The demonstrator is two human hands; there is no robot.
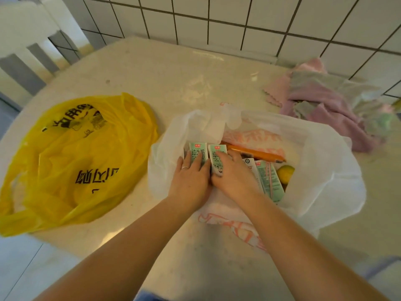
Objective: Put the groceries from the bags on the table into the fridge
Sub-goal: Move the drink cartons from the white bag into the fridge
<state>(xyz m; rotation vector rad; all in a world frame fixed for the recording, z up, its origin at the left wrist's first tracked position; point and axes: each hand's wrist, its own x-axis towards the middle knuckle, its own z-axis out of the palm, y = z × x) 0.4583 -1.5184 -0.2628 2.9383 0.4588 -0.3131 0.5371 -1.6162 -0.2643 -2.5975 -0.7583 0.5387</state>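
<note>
My left hand [191, 177] and right hand [232, 172] lie curled over two milk cartons [208, 155] inside the open white bag [321, 161], centre-right on the surface [173, 83]. I should squeeze both together before lifting.

I observe a crumpled pile of pink and grey cloths [329, 101] at the table's [152, 68] far right corner against the white tiled wall [238, 20], and a white chair [32, 40] beyond its far left edge.
</note>
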